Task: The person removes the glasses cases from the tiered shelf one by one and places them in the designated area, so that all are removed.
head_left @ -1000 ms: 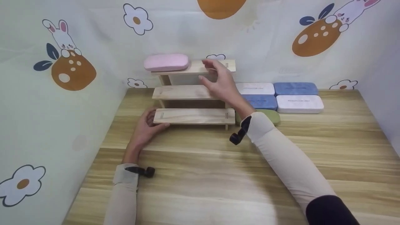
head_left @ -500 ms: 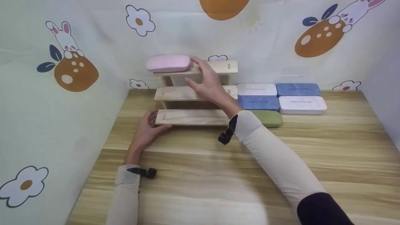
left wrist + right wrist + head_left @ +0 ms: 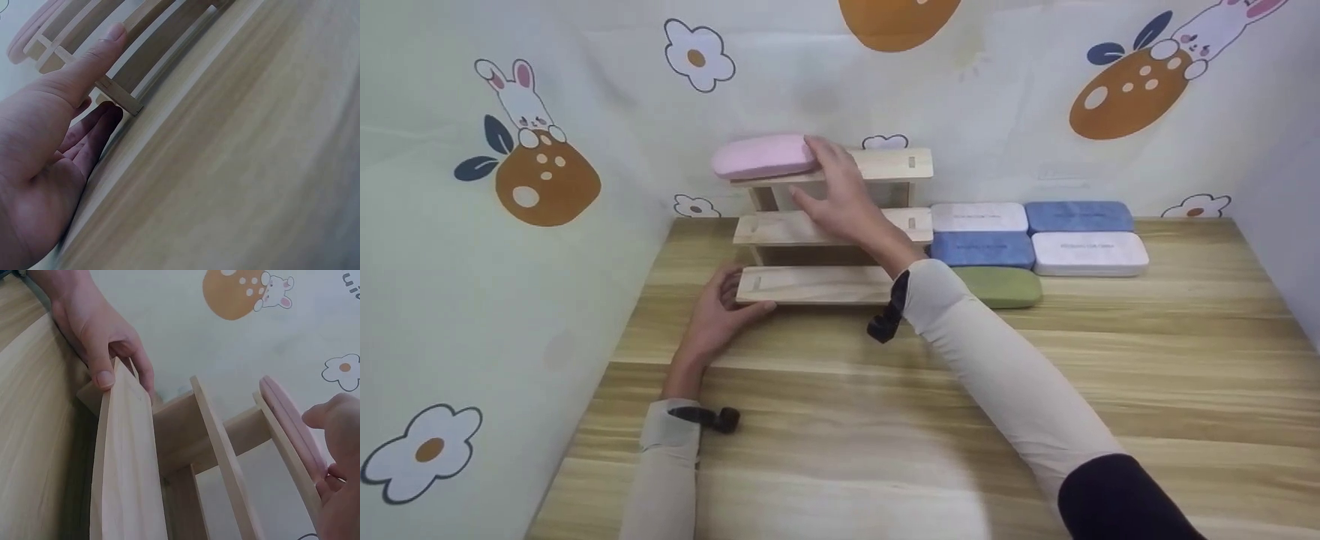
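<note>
A three-tier wooden display shelf [image 3: 802,285] stands on the table. On the left part of its top tier lies a pink glasses case [image 3: 765,156], closed, its left end jutting past the board. My right hand [image 3: 844,202] touches the case's right end with its fingertips, the thumb held apart in front of the top board. In the right wrist view, the pink case [image 3: 292,422] lies along the top board by those fingers. My left hand [image 3: 711,322] grips the left end of the bottom tier, its thumb [image 3: 104,50] along the front edge and other fingers behind the end.
Right of the shelf lie a white case [image 3: 979,216], a blue case [image 3: 1080,216], a second blue case [image 3: 982,248], a second white case [image 3: 1091,253] and a green case [image 3: 1003,286], packed close together. A patterned cloth wall [image 3: 997,97] rises behind the shelf.
My right hand has moved left along the top tier to the pink case, which has turned slightly, its left end coming forward. My left hand has stayed on the bottom tier.
</note>
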The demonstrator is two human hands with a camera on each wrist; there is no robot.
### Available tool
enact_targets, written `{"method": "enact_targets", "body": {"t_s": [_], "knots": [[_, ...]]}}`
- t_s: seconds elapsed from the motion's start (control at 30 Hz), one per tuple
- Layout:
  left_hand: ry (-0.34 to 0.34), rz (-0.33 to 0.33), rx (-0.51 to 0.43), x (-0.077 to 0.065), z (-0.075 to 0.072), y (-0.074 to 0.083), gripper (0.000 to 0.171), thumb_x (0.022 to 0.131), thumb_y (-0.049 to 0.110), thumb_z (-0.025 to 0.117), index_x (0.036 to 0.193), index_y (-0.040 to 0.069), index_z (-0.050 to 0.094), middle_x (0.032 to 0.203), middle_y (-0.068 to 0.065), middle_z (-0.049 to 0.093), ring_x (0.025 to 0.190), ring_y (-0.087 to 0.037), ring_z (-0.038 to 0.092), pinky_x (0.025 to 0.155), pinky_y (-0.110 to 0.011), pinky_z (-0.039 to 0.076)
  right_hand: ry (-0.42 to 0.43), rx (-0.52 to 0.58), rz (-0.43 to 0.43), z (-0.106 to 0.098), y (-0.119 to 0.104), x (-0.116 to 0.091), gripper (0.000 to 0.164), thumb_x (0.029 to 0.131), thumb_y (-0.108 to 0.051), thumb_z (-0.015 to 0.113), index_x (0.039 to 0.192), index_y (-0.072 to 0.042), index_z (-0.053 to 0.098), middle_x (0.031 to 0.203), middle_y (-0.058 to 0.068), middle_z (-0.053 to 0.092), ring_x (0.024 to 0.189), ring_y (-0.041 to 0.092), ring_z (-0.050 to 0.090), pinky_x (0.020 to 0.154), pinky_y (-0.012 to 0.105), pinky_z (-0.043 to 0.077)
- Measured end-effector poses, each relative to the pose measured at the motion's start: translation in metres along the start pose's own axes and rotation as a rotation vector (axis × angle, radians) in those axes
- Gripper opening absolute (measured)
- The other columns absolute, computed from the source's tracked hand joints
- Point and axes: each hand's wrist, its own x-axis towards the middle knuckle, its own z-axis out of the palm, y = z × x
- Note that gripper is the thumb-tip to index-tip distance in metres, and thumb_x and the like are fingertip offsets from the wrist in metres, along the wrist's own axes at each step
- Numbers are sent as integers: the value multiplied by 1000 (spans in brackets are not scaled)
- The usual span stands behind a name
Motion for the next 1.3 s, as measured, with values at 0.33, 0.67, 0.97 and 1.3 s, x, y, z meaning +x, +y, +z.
{"method": "enact_targets", "body": {"t_s": [0.33, 0.67, 0.97, 1.3], "knots": [[-8, 4, -16, 0, 2, 1, 91, 83, 26, 97, 156, 6, 46, 151, -10, 62, 140, -23, 60, 118, -29, 51, 18, -195, -14, 5, 2, 0, 73, 105, -34, 72, 166, -11, 41, 172, 15, 30, 162, 29, 30, 137, 35, 25], [-9, -28, -34, 0, 1, 4, 98, 85, 16, 95, 162, -1, 37, 160, -19, 53, 149, -31, 53, 130, -44, 41, 5, -229, 18, 4, 2, 7, 74, 107, -37, 70, 165, -7, 35, 167, 12, 48, 160, 27, 39, 136, 34, 29], [-7, -16, -24, -1, 1, 2, 95, 84, 23, 97, 160, 4, 42, 156, -15, 57, 147, -28, 55, 129, -43, 41, 134, -176, -32, 6, 9, 11, 40, 103, -35, 76, 131, -10, 60, 132, 7, 69, 122, 19, 66, 106, 29, 57], [1, 0, 4, 0, 0, -1, 92, 81, 31, 99, 154, 7, 47, 150, -12, 63, 141, -24, 60, 128, -41, 44, 205, -195, -29, 8, 7, 14, 38, 98, -37, 81, 122, -11, 67, 116, 5, 76, 104, 16, 72, 89, 31, 61]]}}
